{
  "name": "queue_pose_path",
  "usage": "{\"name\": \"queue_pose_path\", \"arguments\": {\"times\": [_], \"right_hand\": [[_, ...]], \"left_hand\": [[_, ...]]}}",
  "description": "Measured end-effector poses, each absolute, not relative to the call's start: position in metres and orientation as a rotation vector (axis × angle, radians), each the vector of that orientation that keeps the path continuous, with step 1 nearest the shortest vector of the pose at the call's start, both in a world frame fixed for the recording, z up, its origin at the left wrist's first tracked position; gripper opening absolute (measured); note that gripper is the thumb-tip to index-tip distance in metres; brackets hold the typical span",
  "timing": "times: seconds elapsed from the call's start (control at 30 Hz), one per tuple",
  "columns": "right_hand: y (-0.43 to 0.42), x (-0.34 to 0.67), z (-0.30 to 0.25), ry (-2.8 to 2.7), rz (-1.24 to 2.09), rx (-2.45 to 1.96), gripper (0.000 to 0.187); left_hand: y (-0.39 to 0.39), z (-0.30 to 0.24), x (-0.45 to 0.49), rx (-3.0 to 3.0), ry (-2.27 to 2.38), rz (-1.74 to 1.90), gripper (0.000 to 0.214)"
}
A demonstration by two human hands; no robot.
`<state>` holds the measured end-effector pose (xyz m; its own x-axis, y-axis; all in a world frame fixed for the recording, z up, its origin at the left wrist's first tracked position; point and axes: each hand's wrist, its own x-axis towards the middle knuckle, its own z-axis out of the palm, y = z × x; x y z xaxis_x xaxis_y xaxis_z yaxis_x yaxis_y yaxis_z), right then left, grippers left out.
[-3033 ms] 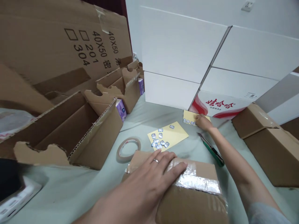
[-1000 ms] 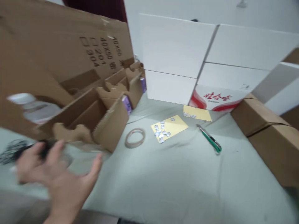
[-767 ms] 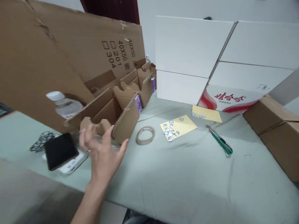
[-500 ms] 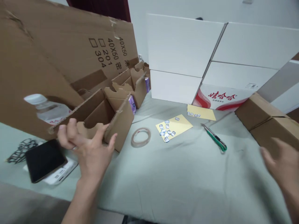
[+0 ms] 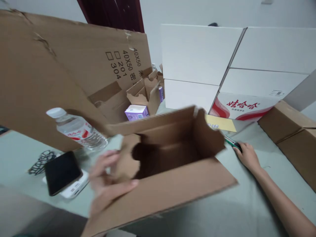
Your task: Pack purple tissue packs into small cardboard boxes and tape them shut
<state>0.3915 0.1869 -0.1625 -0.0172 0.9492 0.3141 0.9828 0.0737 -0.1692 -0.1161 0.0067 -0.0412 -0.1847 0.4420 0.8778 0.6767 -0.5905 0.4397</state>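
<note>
My left hand (image 5: 106, 181), blurred by motion, grips the near left end of an open cardboard box (image 5: 177, 181). The box is tilted over the table, its inside dark and turned partly toward me. At the right, my right hand (image 5: 248, 158) has its fingers closed on the end of a green utility knife (image 5: 231, 141), which lies against the table; the box hides part of the blade end. Behind the box, a yellow card (image 5: 225, 123) with small stickers shows in part. A second yellow card and the tape roll are hidden by the box.
On the left are a water bottle (image 5: 79, 130), a black phone (image 5: 63, 172) on a white device (image 5: 75, 191), and a purple tissue pack (image 5: 137, 112). More cardboard boxes (image 5: 154, 98) stand behind it. White boxes (image 5: 197, 52) form a back wall; a brown carton (image 5: 293, 131) sits right.
My left hand has lifted the cardboard box and swung it right over the table, uncovering the tissue pack and bottle. My right hand has moved left and taken hold of the utility knife.
</note>
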Motion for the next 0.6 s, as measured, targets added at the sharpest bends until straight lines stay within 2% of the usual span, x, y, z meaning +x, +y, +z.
{"name": "queue_pose_path", "arguments": {"times": [0.07, 0.13, 0.23, 0.33, 0.4, 0.47, 0.5, 0.6], "right_hand": [[0.194, 0.390, -0.159, -1.981, -0.172, -1.937, 0.039], [0.197, 0.388, -0.153, -1.944, -0.210, -1.932, 0.046], [0.189, 0.382, -0.142, -1.916, -0.241, -1.875, 0.054], [0.169, 0.377, -0.130, -1.925, -0.234, -1.778, 0.054], [0.154, 0.375, -0.124, -1.923, -0.231, -1.723, 0.053], [0.140, 0.373, -0.120, -1.920, -0.217, -1.665, 0.051], [0.134, 0.372, -0.118, -1.921, -0.207, -1.636, 0.051], [0.118, 0.364, -0.117, -1.939, -0.178, -1.567, 0.048]], "left_hand": [[0.019, -0.052, -0.093, -2.200, -1.165, -1.774, 0.011], [0.026, -0.064, -0.069, -2.376, -1.155, -1.781, 0.014], [0.025, -0.081, -0.045, -2.499, -1.173, -1.829, 0.016], [0.020, -0.089, -0.048, -2.450, -1.170, -2.031, 0.017], [0.030, -0.084, -0.063, -2.308, -1.232, -2.195, 0.037], [0.059, -0.074, -0.083, -2.083, -1.507, -2.273, 0.060], [0.080, -0.069, -0.094, -1.843, -1.835, -2.262, 0.068], [0.157, -0.062, -0.123, -1.508, -2.161, -2.167, 0.098]]}}
